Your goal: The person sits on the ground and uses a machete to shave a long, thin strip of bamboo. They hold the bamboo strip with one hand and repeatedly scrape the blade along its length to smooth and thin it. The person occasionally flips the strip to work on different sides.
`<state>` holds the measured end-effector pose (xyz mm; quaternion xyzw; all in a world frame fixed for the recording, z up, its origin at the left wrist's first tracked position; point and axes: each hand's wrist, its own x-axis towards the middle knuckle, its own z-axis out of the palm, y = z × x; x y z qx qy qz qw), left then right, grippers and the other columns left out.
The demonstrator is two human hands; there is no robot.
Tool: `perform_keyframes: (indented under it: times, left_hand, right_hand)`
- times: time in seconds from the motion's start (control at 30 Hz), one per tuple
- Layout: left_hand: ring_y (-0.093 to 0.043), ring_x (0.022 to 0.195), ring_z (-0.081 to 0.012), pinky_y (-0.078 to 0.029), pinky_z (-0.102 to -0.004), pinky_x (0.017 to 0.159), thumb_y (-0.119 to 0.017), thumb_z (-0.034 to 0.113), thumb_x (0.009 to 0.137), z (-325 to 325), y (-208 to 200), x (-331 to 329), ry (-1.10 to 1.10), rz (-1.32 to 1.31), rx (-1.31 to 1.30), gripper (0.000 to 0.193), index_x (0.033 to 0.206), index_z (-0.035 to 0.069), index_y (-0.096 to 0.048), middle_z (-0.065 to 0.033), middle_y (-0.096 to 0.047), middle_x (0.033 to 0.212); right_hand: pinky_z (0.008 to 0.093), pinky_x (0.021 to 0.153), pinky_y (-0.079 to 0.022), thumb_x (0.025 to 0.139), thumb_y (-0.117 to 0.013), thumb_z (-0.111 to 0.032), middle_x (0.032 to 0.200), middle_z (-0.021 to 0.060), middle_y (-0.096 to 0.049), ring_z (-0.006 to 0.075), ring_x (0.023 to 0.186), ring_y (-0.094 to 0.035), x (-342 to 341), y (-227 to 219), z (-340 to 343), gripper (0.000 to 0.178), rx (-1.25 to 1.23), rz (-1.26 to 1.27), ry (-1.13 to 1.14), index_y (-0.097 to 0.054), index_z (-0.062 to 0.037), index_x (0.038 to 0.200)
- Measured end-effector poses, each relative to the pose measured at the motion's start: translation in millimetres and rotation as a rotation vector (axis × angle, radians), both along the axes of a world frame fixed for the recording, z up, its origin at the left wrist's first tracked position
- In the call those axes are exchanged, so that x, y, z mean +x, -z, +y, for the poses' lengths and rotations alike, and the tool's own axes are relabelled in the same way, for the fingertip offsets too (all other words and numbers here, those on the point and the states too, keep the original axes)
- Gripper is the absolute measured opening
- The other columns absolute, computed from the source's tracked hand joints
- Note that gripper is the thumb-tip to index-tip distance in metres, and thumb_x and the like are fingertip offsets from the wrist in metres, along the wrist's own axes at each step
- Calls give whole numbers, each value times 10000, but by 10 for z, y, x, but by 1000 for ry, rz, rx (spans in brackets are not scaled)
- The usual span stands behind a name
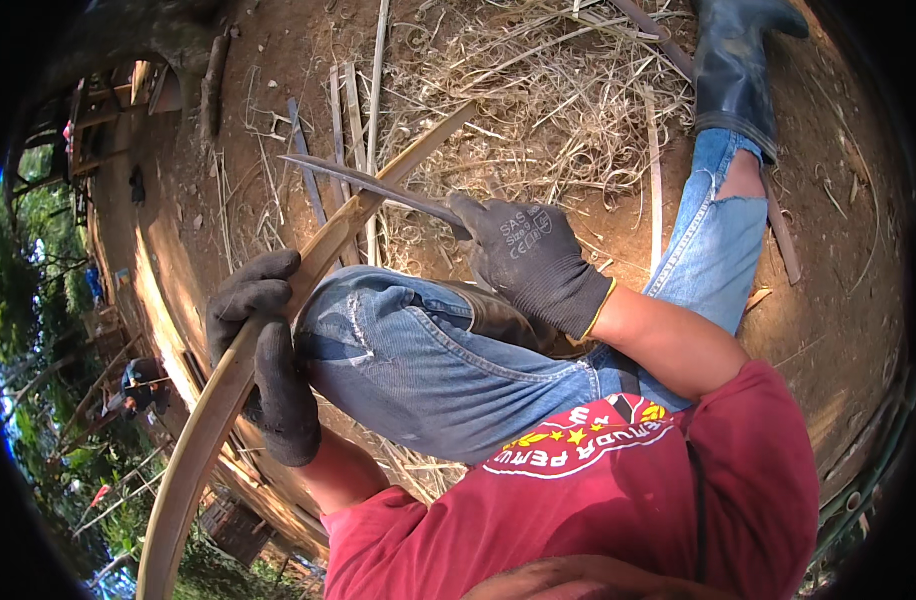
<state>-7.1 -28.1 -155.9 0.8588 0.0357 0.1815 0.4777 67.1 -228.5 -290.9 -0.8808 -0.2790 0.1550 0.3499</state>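
"Grey-gloved left hand: how open?"
"Curled closed around the long strip, which slants from lower left to upper centre"
"And the right hand?"
"Mid-frame, clamped on a knife whose blade crosses the strip; forearm slanting in from lower right; shavings beyond, upper centre"

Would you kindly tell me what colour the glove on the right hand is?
The glove is dark grey with a yellow wrist edge, shown in the head view.

Close head-worn fisheye view, downward onto left hand and right hand
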Motion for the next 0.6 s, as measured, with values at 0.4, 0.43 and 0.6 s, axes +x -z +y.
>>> perform_keyframes:
  times: [0.4, 0.43, 0.6]
  left_hand:
    - [-655, 1014, -360, -495, -430, 899, -565, 33, 869, -191, -162, 19, 373, 138, 248, 100, 870, 32, -665, -181, -709, 1020]
    - [-654, 1014, -358, -495, -431, 897, -563, 36, 875, -183, -160, 18, 390, 148, 270, 96, 863, 34, -658, -183, -707, 1027]
    - [-653, 1019, -320, -502, -407, 888, -553, 65, 902, -269, -160, -26, 260, 165, 143, 113, 818, 50, -627, -180, -688, 1072]
  right_hand:
    - [400, 665, -504, 799, -646, -234, 862, 78, -624, 252, 748, -640, -170, -134, 31, 500, 121, -215, -22, -562, -100, 1273]
    - [399, 669, -506, 803, -643, -238, 871, 79, -626, 251, 749, -641, -163, -70, 37, 501, 81, -210, -21, -560, -106, 1279]
    - [397, 590, -528, 849, -545, -231, 798, 78, -634, 247, 769, -674, -127, 149, 149, 377, 140, -385, 59, -580, -120, 1208]
